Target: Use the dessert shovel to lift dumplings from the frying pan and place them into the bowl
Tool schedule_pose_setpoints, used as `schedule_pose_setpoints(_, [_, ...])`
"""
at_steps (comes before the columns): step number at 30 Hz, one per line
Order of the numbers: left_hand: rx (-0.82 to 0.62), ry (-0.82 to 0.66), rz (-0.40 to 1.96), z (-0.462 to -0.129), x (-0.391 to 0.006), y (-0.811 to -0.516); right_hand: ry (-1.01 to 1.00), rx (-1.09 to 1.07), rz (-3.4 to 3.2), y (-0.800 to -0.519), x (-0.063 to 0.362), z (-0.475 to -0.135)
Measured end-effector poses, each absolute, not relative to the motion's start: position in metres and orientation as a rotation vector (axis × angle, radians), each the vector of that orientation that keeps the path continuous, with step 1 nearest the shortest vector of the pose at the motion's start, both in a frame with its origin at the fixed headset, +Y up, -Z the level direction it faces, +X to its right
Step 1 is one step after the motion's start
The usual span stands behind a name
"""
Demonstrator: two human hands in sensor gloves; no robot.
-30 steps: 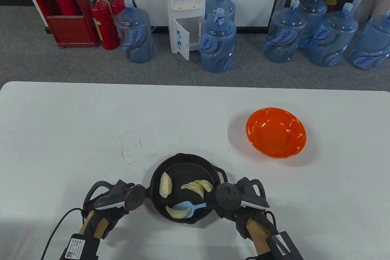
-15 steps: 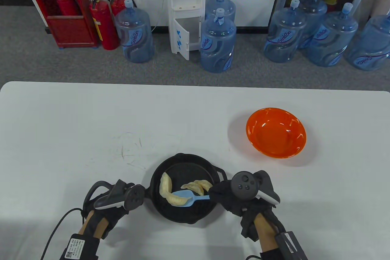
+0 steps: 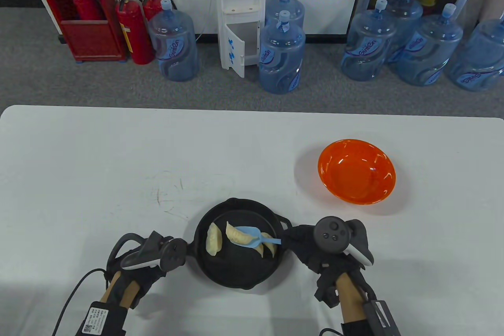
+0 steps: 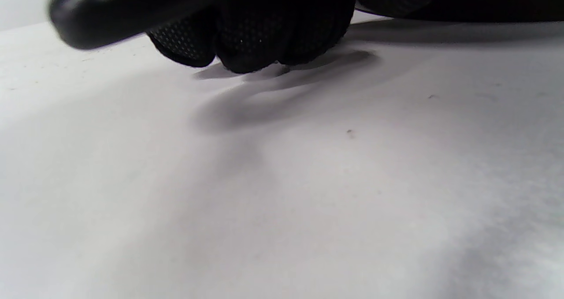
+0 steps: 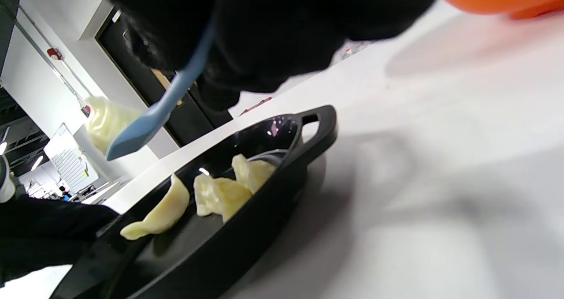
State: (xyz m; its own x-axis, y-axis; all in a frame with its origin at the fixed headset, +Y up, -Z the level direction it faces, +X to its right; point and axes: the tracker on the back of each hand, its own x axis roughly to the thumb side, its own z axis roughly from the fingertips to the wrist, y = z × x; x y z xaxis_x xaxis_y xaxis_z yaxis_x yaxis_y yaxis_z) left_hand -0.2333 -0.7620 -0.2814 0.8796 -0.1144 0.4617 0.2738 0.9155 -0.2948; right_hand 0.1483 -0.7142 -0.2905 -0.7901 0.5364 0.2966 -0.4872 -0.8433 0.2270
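A black frying pan (image 3: 220, 273) sits near the table's front edge. One pale dumpling (image 3: 214, 238) lies at its left, and two more (image 3: 267, 248) lie at its right. My right hand (image 3: 296, 238) grips the handle of a blue dessert shovel (image 3: 252, 234). A dumpling (image 3: 235, 234) rides on the blade, raised above the pan. The right wrist view shows that shovel (image 5: 145, 125) and its dumpling (image 5: 105, 119) lifted over the pan (image 5: 315, 133). My left hand (image 4: 260, 39) curls round the pan's long handle (image 4: 75, 10). The orange bowl (image 3: 356, 171) stands empty at the right.
The white table (image 3: 98, 178) stretches wide to the left and far side of the pan. Beyond its far edge, on the floor, stand several blue water jugs (image 3: 281, 54), a water dispenser (image 3: 241, 13) and red fire extinguishers (image 3: 134, 30).
The shovel slid under the dumpling at the pan's near edge and lifted it up toward the pan's far side. My right hand moved right and turned. The left hand stayed put.
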Motion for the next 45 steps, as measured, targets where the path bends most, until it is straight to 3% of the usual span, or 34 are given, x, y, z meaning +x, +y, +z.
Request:
schedule_pose_setpoints(13, [-0.371,-0.452,-0.198,-0.282,-0.235,-0.762,0.076,0.26,2.515,-0.702,0.188,-0.305])
schedule_pose_setpoints(25, [-0.374,-0.452,-0.198,-0.283,-0.235,-0.762,-0.083,-0.088,2.561,-0.686,0.238,-0.319])
schedule_pose_setpoints(41, [-0.375,-0.452,-0.187,-0.283,-0.236,-0.762,-0.065,-0.458,2.605,-0.701,0.3,-0.328])
schedule_pose_setpoints(45, [-0.375,-0.452,-0.182,-0.283,-0.236,-0.762,-0.049,-0.469,2.664,-0.702,0.305,-0.332])
